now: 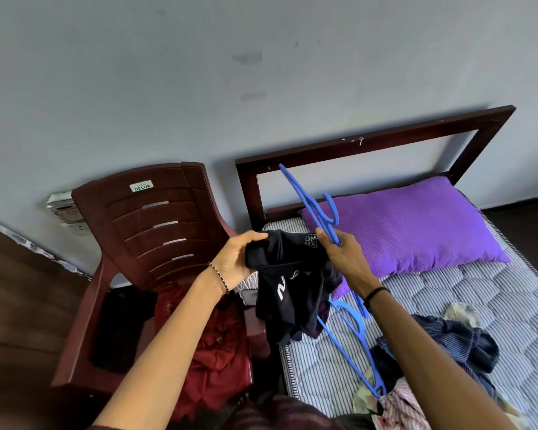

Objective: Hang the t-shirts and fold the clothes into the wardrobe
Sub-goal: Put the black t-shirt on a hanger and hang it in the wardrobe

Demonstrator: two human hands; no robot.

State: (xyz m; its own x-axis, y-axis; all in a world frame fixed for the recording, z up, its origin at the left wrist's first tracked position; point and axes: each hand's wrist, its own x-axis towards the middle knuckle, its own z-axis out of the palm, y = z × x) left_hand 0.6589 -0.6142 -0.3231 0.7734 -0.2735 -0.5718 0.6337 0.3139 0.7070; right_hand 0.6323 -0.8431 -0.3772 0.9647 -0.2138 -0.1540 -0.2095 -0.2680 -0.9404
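Observation:
A black t-shirt (288, 283) with white lettering hangs bunched between my hands, over the gap between chair and bed. My left hand (238, 259) grips its collar edge on the left. My right hand (343, 254) holds the right side of the collar together with a blue plastic hanger (308, 203), which sticks up and to the left. A second blue hanger (353, 339) lies on the mattress below my right forearm. A dark striped garment (454, 342) lies crumpled on the bed at the right.
A brown plastic chair (156, 225) on the left carries red cloth (218, 352) and a black garment (121, 324). The bed has a striped mattress (485, 293), a purple pillow (416, 221) and a dark wooden headboard frame (373, 144) against the grey wall. More clothes (398, 405) lie at the bottom.

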